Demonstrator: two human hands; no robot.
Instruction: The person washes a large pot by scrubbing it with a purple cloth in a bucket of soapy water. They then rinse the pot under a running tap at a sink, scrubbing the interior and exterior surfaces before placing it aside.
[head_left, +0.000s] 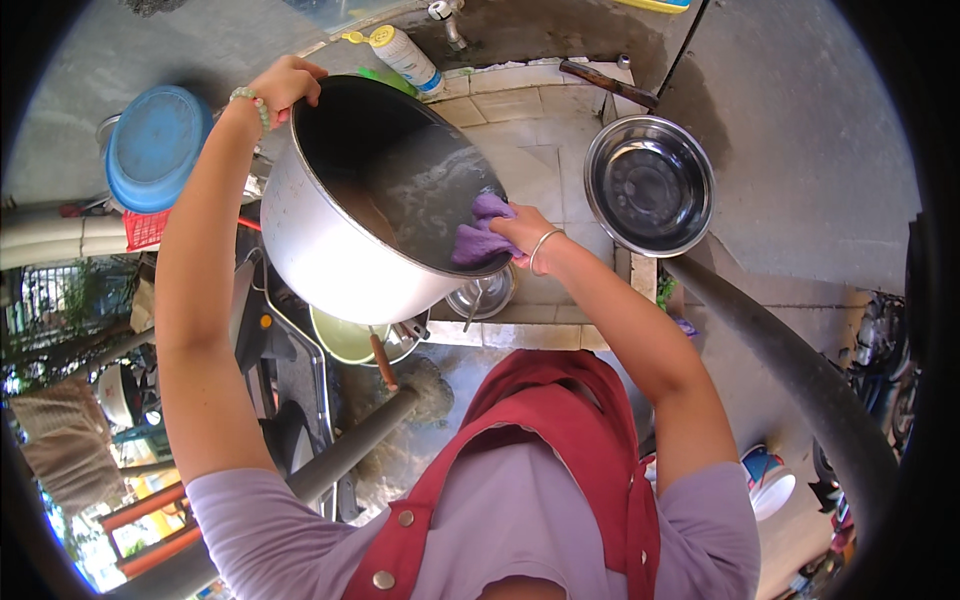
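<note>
A large metal pot (352, 259) is tilted before me, its dark mouth facing me and cloudy water (435, 195) lying inside. My left hand (283, 86) grips the pot's upper left rim, the fingers partly hidden behind it. At the lower right rim, my right hand (529, 234) holds a purple cloth (484, 234) bunched against the pot's inside edge. Below the pot, a small metal bowl (495, 296) with a utensil in it is partly covered. Beneath the pot's lower left side, a light green basin (341, 337) also shows only in part.
A steel basin (649, 186) rests at the tiled sink's (510, 105) right edge, near a wooden-handled tool (609, 82). Behind the pot stand a white bottle with a yellow cap (409, 58) and a tap (448, 26). An upturned blue basin (159, 148) is at left. A dark pole (787, 360) slants at right.
</note>
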